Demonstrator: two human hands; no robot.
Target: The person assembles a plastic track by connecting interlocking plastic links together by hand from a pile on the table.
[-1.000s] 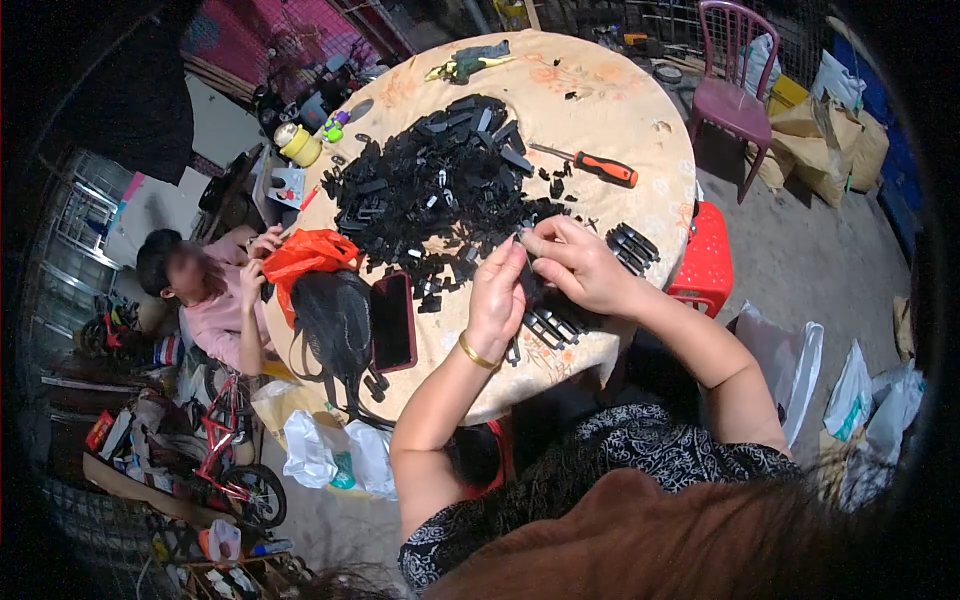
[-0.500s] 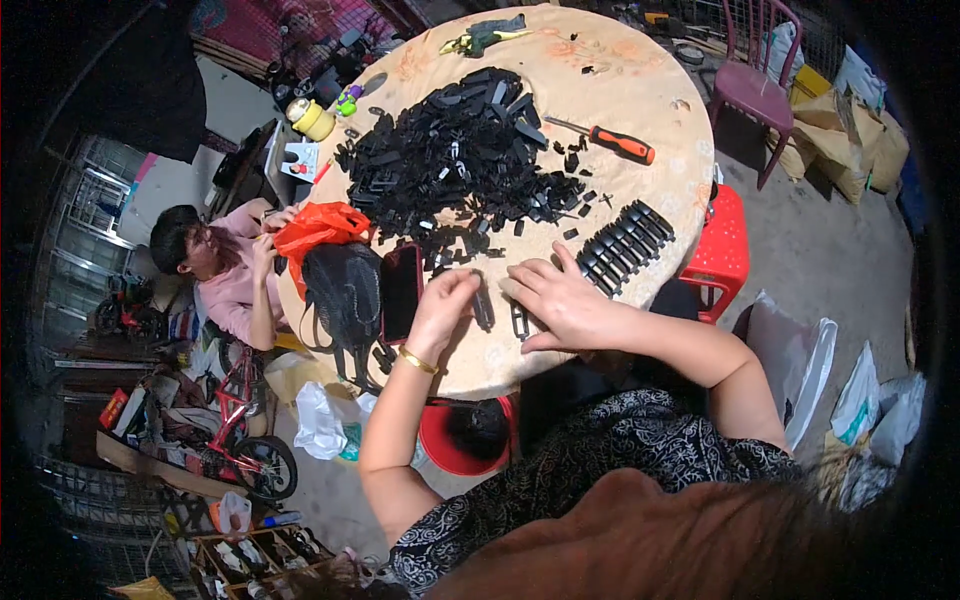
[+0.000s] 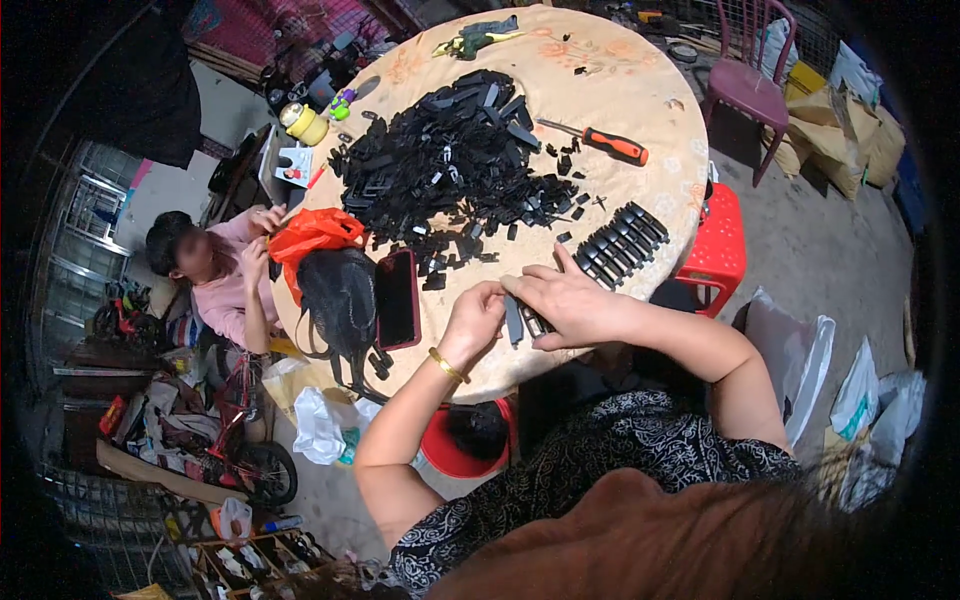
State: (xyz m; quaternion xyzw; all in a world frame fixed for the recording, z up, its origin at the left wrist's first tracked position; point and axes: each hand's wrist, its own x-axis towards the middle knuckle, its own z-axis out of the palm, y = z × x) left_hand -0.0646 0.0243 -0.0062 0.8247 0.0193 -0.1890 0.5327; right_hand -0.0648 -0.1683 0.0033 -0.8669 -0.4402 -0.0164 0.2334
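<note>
My left hand (image 3: 476, 322) is closed in a pinch on the upper end of a long, narrow dark plastic piece (image 3: 514, 324). It holds the piece upright in the picture against the left end of a row of black plastic parts (image 3: 622, 245). My right hand (image 3: 575, 308) lies across the near-left part of that row, with fingers stretched out and thumb apart. Its fingertips meet those of my left hand at the piece's top. Under my right palm some of the row is hidden; a few black parts (image 3: 536, 322) show between thumb and fingers.
A large heap of black plastic pieces (image 3: 440, 160) covers the middle of the round table (image 3: 640, 90). An orange-handled screwdriver (image 3: 612, 145) lies right of it. Left of my hands are a phone (image 3: 398, 300), a black bag (image 3: 338, 295) and a red plastic bag (image 3: 315, 232). Across sits another person (image 3: 225, 270).
My left hand has moved right, bringing the narrow dark piece up against the row's end. My right hand stays over the row, its fingertips now touching my left hand's.
</note>
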